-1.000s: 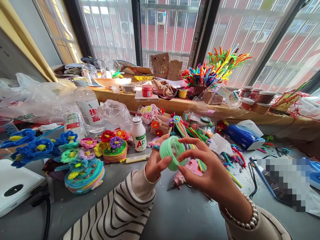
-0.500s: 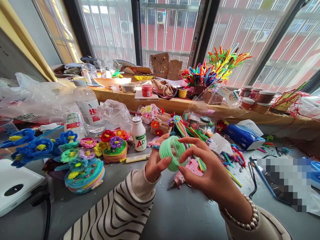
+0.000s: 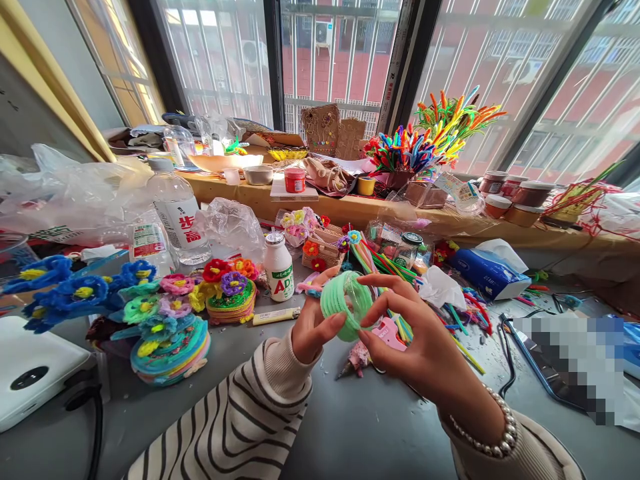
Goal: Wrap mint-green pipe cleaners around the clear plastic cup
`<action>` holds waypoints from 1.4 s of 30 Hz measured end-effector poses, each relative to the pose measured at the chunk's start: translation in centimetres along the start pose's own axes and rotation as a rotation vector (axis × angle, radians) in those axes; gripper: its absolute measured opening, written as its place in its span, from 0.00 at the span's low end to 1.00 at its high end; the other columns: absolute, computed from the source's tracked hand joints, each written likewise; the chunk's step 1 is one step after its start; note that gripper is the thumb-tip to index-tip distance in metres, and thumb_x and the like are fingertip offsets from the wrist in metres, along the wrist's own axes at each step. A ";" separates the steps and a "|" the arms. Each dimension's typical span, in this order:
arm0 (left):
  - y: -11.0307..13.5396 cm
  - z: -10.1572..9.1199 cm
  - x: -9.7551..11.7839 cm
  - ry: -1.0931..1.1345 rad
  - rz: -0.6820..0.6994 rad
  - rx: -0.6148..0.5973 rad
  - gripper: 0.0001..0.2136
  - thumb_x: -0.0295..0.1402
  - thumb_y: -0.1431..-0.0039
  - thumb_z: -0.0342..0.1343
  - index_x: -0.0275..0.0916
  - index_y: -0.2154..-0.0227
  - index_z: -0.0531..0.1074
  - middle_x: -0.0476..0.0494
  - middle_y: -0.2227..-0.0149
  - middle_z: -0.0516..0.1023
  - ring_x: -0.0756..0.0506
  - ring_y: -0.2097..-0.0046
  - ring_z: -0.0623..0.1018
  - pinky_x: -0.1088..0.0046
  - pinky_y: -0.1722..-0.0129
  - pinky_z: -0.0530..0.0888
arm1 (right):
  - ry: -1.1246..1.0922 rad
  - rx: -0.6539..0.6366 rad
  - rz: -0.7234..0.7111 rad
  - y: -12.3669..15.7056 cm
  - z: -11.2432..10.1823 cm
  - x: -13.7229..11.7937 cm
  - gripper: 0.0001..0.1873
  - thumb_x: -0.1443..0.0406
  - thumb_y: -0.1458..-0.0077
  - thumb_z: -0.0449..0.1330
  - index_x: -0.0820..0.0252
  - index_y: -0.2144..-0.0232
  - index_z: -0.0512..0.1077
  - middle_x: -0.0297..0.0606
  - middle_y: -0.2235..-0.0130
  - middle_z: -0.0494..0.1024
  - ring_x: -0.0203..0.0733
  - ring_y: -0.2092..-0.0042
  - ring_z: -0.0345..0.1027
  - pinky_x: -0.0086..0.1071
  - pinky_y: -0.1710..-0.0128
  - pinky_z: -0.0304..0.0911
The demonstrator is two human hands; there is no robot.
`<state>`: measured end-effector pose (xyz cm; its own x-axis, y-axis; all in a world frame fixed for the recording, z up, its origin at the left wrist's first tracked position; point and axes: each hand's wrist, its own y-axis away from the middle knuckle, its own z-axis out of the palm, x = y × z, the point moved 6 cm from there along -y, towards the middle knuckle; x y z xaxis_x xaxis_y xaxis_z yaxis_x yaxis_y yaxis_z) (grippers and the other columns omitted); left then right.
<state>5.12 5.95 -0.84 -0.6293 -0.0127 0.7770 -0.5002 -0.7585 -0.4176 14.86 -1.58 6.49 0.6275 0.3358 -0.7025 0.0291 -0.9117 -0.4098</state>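
Above the grey table I hold a clear plastic piece wrapped in rows of mint-green pipe cleaner (image 3: 334, 299), tilted so that its transparent round side faces right. My left hand (image 3: 316, 327) grips it from the left, thumb in front and fingers behind. On the other side my right hand (image 3: 400, 327) pinches thumb and forefinger at the right edge of the green wrap; what lies between those fingertips is too small to make out. Just below sits a pink tool (image 3: 391, 333), partly hidden by my right hand, beside a pink-wrapped pointed item (image 3: 358, 359).
Left are pipe-cleaner flowers on round bases (image 3: 170, 350), a white AD bottle (image 3: 279, 267), a lighter (image 3: 276, 316) and a water bottle (image 3: 177, 217). Right are a blue tissue pack (image 3: 487, 270), loose pipe cleaners (image 3: 470, 353) and a blurred-out flat device (image 3: 550, 367). A cluttered ledge (image 3: 225, 193) runs behind.
The green-wrapped piece has turned slightly in my fingers, showing its rows more side-on. Both hands keep nearly the same place and grip.
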 end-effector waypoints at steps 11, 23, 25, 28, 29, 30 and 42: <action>0.0 1.0 0.6 0.001 0.006 -0.080 0.25 0.33 0.55 0.56 0.48 0.51 0.59 0.48 0.56 0.70 0.46 0.59 0.72 0.65 0.56 0.67 | 0.009 -0.011 0.011 -0.2 0.0 0.2 0.05 0.68 0.57 0.59 0.57 0.77 0.64 0.38 0.51 0.65 0.43 0.48 0.57 0.42 0.47 0.49; 0.0 0.7 0.3 -0.042 0.010 -0.015 0.26 0.34 0.56 0.57 0.45 0.51 0.58 0.45 0.54 0.70 0.43 0.56 0.72 0.62 0.55 0.67 | -0.003 -0.008 0.009 -0.2 0.0 0.4 0.05 0.68 0.57 0.59 0.57 0.77 0.65 0.38 0.51 0.65 0.44 0.48 0.57 0.43 0.48 0.49; 0.0 0.7 0.3 -0.046 0.014 -0.018 0.27 0.34 0.56 0.57 0.44 0.51 0.58 0.44 0.54 0.69 0.42 0.56 0.72 0.62 0.56 0.67 | -0.002 -0.007 0.011 -0.2 0.0 0.5 0.05 0.68 0.57 0.59 0.57 0.77 0.65 0.38 0.51 0.65 0.44 0.48 0.57 0.43 0.48 0.50; -0.1 0.6 0.3 -0.061 0.019 -0.012 0.27 0.35 0.56 0.57 0.43 0.51 0.57 0.43 0.54 0.69 0.42 0.56 0.72 0.62 0.56 0.67 | 0.002 -0.008 0.011 -0.2 0.1 0.6 0.04 0.68 0.57 0.59 0.56 0.77 0.65 0.37 0.51 0.65 0.44 0.48 0.57 0.43 0.48 0.50; -0.1 0.6 0.3 -0.068 0.018 -0.007 0.27 0.35 0.56 0.57 0.43 0.51 0.57 0.43 0.54 0.69 0.41 0.55 0.71 0.61 0.55 0.67 | 0.004 -0.009 0.010 -0.2 0.1 0.6 0.04 0.67 0.57 0.59 0.56 0.77 0.65 0.37 0.51 0.65 0.44 0.48 0.57 0.43 0.48 0.50; -0.1 0.5 0.3 -0.075 0.018 0.000 0.27 0.35 0.57 0.57 0.42 0.51 0.57 0.42 0.54 0.69 0.41 0.55 0.71 0.61 0.55 0.67 | 0.007 -0.009 0.009 -0.2 0.1 0.6 0.04 0.67 0.57 0.59 0.56 0.77 0.65 0.37 0.51 0.65 0.44 0.48 0.57 0.43 0.48 0.50; 0.1 0.5 0.2 -0.054 -0.008 -0.012 0.28 0.34 0.56 0.57 0.42 0.50 0.56 0.42 0.53 0.68 0.41 0.53 0.70 0.61 0.54 0.66 | -0.002 -0.007 0.019 -0.2 0.1 0.6 0.04 0.68 0.57 0.59 0.57 0.77 0.65 0.37 0.52 0.66 0.43 0.48 0.57 0.42 0.47 0.49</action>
<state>5.28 5.54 -0.46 -0.5921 -0.0420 0.8048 -0.5125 -0.7510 -0.4163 15.16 -1.15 6.13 0.6268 0.3190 -0.7109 0.0224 -0.9194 -0.3927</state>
